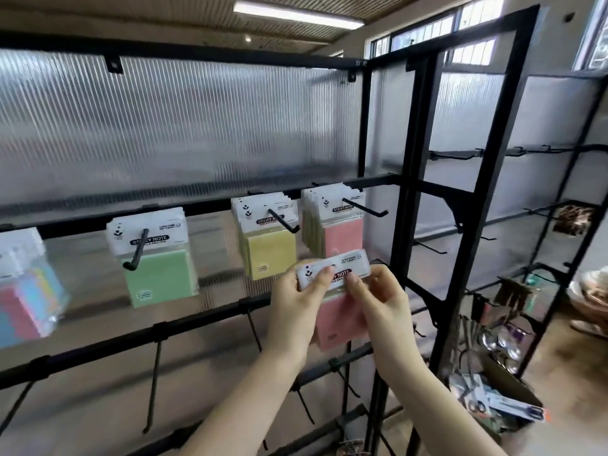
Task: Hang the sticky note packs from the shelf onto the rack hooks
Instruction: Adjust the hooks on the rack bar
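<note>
While both hands (297,302) (378,302) pinch it, pink pack (339,319) hangs.

Bright, even daylight from high windows (427,31) and a lit ceiling strip light (297,15). Soft glare streaks the ribbed translucent panel (197,126). Wide-angle lens bends the edges; corners look smeared, shadows faint.

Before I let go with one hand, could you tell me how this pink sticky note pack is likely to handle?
The pink sticky note pack looks light: both hands, left hand and right hand, carry it by pinching only its white header card. The header probably flexes, while the square pad below seems stiff. Its clear glossy wrap may be slippery, so it could swing or slip from a one-handed pinch.
</note>
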